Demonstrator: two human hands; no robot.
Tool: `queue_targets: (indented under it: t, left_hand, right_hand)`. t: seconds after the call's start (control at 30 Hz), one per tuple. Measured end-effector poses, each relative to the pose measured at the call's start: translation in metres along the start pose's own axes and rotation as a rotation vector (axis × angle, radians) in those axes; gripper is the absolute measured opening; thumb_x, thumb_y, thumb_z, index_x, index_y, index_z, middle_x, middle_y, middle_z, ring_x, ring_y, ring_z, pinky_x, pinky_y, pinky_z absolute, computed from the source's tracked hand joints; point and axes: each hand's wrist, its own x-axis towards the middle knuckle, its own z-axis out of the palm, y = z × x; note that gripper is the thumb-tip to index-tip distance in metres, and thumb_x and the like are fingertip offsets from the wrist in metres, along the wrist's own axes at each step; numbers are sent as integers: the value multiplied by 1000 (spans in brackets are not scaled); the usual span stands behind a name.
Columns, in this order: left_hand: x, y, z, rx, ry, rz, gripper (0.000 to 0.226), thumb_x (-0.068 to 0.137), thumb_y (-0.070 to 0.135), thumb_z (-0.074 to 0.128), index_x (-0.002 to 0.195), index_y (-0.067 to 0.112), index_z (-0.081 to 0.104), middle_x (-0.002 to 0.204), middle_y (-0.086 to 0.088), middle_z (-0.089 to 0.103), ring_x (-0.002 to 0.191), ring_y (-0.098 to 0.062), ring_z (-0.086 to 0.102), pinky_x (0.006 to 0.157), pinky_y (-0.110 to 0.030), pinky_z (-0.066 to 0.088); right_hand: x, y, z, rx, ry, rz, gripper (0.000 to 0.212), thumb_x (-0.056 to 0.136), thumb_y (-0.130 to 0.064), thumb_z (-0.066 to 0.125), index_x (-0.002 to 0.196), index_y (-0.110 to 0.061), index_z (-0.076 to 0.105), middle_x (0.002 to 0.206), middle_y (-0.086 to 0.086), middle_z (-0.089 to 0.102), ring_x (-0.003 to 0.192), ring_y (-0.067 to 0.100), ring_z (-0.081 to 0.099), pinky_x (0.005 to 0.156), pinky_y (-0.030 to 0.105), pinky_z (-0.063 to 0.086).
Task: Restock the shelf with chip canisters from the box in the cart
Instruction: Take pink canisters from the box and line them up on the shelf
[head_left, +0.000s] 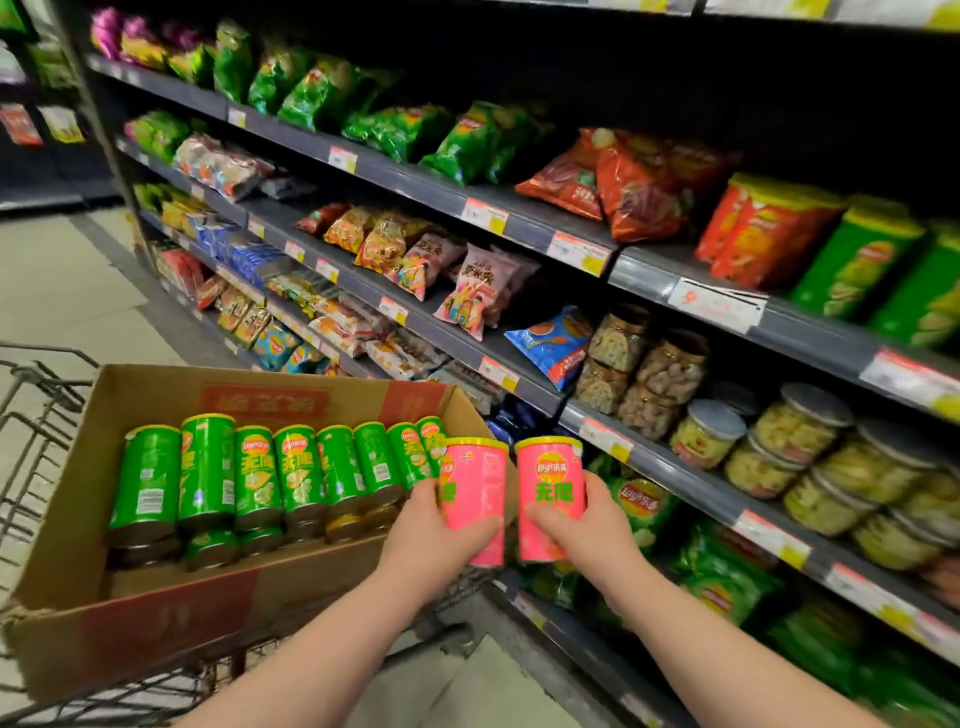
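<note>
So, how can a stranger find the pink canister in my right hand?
Find the cardboard box in the cart. Just right of it, the right hand holds the pink canister nearer the shelves; unlike the other pink canister, its logo faces the camera.

Two pink canisters (474, 499); eight green canisters (258, 478), top layer.
</note>
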Motion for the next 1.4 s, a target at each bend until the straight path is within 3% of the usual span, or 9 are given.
queue_targets:
  t: [0.1,0.33,0.43,0.73,0.83,0.97,1.17,1.33,1.4]
  left_hand:
    - [-14,18,25,-21,-29,49,50,74,37,76,102,27,36,82,17,48,82,-12,53,73,-24,39]
    - [-64,71,113,-59,-177,132,49,73,38,77,104,27,40,84,19,49,74,2,51,62,-21,41]
    - [-93,97,158,-37,-256,152,54,71,42,76,108,25,41,91,13,55,82,-7,58,72,-26,47]
    - [-178,160,267,23,-399,275,54,71,47,75,107,26,41,96,8,59,86,-11,60,81,-35,53]
    - [-195,179,287,32,-421,313,55,72,47,74,110,26,40,92,13,54,84,-8,58,79,-31,51]
    - [-202,198,303,46,-462,333,57,64,56,73,105,32,41,97,10,60,88,-10,61,82,-38,54]
    - [-189,229,321,40,-445,432,50,72,49,74,104,34,38,96,13,59,84,-5,60,73,-29,52]
    - [-170,268,340,-11,-447,518,50,72,46,75,104,32,39,88,19,53,76,5,52,60,-17,42]
    - [-159,285,347,-16,-456,547,51,71,47,75,105,30,41,89,17,54,76,2,54,63,-21,44]
  right_hand:
    - [-17,13,-32,33,52,14,46,76,-18,75,111,-25,45,97,-3,60,84,11,60,77,30,48]
    - [-73,68,-136,91,213,64,43,75,-19,76,104,-32,47,101,-3,65,92,16,63,89,40,52]
    - [-103,95,-183,137,270,95,40,75,-18,76,98,-35,48,97,-5,65,89,14,64,86,42,54]
    - [-178,161,-300,186,434,83,45,78,-17,74,114,-27,48,93,-13,61,81,1,59,64,19,45]
    - [-194,171,-328,199,458,62,45,80,-14,72,109,-30,43,93,-12,59,80,-1,56,63,16,43]
    - [-197,177,-355,221,481,37,43,80,-17,73,106,-32,42,93,-13,59,82,0,58,64,19,46]
    - [-182,177,-382,240,549,13,45,79,-18,74,108,-32,43,97,-11,59,88,7,60,81,30,49]
    - [-164,168,-416,187,651,-30,40,78,-13,74,103,-30,46,92,-13,59,79,-3,56,63,13,44]
    - [-155,161,-433,162,690,-41,41,78,-15,74,105,-30,46,93,-13,60,79,-5,55,62,13,43]
